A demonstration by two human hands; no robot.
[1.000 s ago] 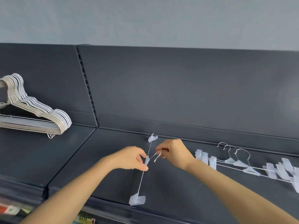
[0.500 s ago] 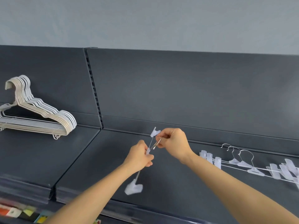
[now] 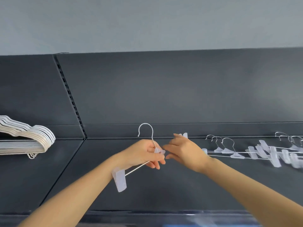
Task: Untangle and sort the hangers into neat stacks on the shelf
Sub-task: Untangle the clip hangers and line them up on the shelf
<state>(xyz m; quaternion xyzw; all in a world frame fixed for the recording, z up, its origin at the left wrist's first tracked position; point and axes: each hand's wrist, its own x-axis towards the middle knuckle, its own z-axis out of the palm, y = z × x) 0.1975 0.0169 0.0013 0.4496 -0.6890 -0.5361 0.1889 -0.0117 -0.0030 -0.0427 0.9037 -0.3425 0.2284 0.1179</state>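
Clear clip hanger (image 3: 121, 181), one; hands (image 3: 144, 153) (image 3: 185, 151), two

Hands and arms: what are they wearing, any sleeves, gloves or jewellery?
Nothing worn shows. The left forearm and right forearm are bare up to the frame's edge, with no sleeve or cuff. The left hand and right hand are ungloved; no watch, band or ring is visible, though the right hand is slightly blurred.
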